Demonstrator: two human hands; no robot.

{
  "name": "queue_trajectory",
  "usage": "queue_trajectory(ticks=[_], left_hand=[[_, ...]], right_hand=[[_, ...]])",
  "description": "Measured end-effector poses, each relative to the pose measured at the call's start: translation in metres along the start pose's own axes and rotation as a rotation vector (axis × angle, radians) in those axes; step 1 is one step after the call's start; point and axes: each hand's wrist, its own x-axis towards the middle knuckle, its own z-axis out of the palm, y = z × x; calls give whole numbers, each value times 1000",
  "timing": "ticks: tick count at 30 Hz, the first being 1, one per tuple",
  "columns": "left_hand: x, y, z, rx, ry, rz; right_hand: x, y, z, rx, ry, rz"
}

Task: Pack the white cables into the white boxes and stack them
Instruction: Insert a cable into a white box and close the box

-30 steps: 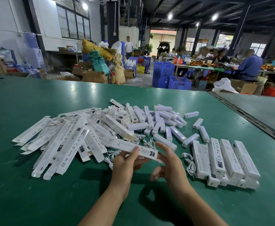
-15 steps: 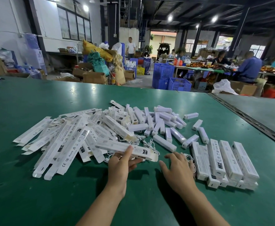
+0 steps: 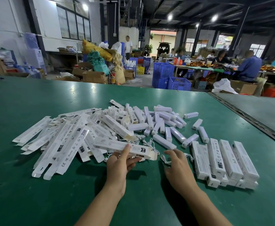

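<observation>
Well short of done, I judge: packed long white cardboard boxes (image 3: pixel 223 160) lie stacked in 2 layers at the right of the green table (image 3: pixel 35 201), while many flat white cartons (image 3: pixel 60 141) wait unfolded. The left hand (image 3: pixel 118 162) pinches 1 open white box (image 3: pixel 138 150) just above the table, its long axis left-right and its open flap pointing right. The right hand (image 3: pixel 177 165), fingers loosely spread and holding nothing, hovers by a coiled white cable (image 3: pixel 164 160).
</observation>
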Motion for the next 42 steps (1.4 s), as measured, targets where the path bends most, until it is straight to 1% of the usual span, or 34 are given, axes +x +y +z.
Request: queue_trajectory(ticks=[3,7,10,12,17,20,23,28,33,35,38,42], left_hand=[[-1,0,0,0,-4,0],[-1,2,0,-4,0,1],[-2,3,-1,-9,2,-2],[-2,3,-2,-10,5,-2],[-1,3,-2,-4,6,2],[-1,4,-3,-10,15,5],[-1,5,-3,-20,28,21],[0,6,-3,-40,44,39],[2,5,-3,-42,49,35],[2,5,-3,-44,48,39],[2,4,-3,-42,45,43],[1,4,-2,-28,28,46]], right_hand=[[4,7,-2,97,22,49],[6,10,-3,164,115,28],[5,5,-4,273,194,3],[3,2,-5,332,217,-2],[2,0,-4,554,265,61],[3,0,-4,772,210,121],[1,-1,-4,879,87,86],[-7,-7,0,689,-40,-79],[-12,-15,3,457,-230,-291],[-12,-15,2,382,-249,-361],[-10,-13,1,290,-229,-431],[-8,-10,1,269,-230,-444]])
